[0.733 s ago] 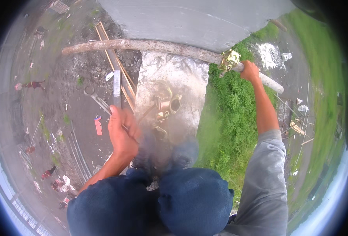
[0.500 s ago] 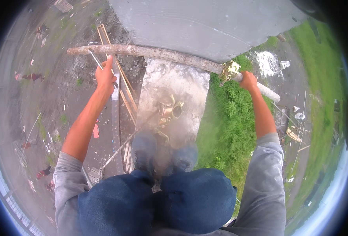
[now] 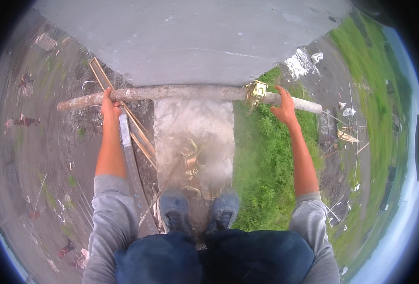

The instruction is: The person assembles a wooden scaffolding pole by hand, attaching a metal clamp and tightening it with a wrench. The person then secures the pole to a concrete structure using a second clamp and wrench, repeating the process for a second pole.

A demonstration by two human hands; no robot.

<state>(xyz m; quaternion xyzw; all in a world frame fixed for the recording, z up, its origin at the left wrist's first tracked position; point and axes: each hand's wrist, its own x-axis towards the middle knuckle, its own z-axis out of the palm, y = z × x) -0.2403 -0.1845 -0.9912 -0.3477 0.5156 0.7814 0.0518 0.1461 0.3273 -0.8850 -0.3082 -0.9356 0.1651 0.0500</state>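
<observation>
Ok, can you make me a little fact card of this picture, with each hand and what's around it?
Left hand: at the left part of the pipe, a finger across it; grip unclear
Right hand: open, thumb and fingers spread, at the pipe's right part
Pipe: long, lying crosswise ahead of the shoes
On the pipe: gold-coloured clamp, just left of the right hand
Ledge: pale, with more gold-coloured metal fittings
Right of ledge: green plants

Pipe [image 3: 190, 93]: metal, matt and rough, rust-mottled toward its left end. Clamp [image 3: 256, 93] on the pipe: glossy, yellowish metal. Above the pipe, wall [image 3: 190, 42]: smooth, matt, concrete-like. Below it, ledge [image 3: 195, 123]: rough, concrete-like; trousers [image 3: 261, 251]: matt cloth.
</observation>
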